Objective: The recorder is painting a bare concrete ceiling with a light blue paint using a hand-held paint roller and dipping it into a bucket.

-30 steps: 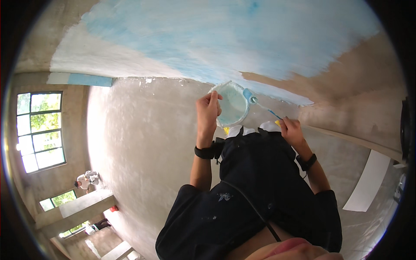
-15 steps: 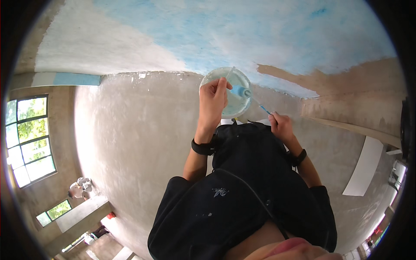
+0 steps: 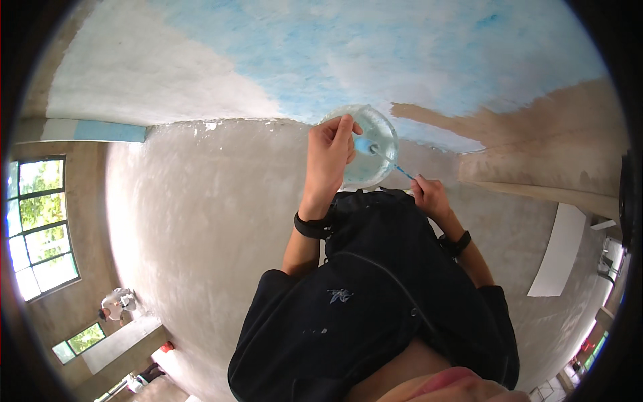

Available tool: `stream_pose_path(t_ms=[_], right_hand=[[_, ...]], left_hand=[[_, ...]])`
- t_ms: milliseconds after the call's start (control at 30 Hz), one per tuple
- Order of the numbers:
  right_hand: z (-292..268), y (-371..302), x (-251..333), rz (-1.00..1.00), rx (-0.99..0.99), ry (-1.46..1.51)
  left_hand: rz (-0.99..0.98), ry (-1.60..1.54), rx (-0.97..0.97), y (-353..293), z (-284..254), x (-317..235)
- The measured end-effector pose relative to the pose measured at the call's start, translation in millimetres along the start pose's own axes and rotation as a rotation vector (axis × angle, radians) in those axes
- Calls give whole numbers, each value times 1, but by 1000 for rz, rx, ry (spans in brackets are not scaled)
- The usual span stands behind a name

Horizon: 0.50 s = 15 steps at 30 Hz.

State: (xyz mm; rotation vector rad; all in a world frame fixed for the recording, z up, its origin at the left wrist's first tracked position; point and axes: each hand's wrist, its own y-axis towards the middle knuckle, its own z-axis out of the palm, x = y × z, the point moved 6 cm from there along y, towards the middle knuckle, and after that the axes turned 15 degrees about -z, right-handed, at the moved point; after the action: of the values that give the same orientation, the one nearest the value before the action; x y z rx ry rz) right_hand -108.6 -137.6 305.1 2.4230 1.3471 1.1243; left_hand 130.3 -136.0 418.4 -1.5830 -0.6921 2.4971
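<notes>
A round, translucent whitish bucket (image 3: 384,124) with pale liquid in it hangs in front of my body, near the foot of the painted wall. My left hand (image 3: 333,144) is closed above its left side, fingers pinched on what looks like the bucket's handle, largely hidden by the hand. My right hand (image 3: 431,195) grips the thin, blue-smeared handle of a small paint roller (image 3: 400,168). Its light blue head lies inside the bucket, partly behind my left fingers; whether it touches the liquid I cannot tell.
Ahead stands a wall (image 3: 301,47) with blue and white paint and a bare brown patch at right. Grey concrete floor (image 3: 201,201) spreads around me. A white board (image 3: 559,251) lies at right. Another person (image 3: 119,305) is far off at left, near windows (image 3: 45,224).
The roller head has gone lower into the bucket, and my right hand has shifted slightly left. The bucket has swung a little to the right, while my left hand stays nearly in place.
</notes>
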Motion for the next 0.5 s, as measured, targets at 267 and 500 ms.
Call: stream_pose_path(t_ms=[267, 500], right_hand=[[-4, -4, -1, 65, 1, 20], [-2, -11, -4, 81, 52, 12]], left_hand=[[-28, 10, -12, 10, 0, 5], [-31, -6, -9, 19, -5, 11]])
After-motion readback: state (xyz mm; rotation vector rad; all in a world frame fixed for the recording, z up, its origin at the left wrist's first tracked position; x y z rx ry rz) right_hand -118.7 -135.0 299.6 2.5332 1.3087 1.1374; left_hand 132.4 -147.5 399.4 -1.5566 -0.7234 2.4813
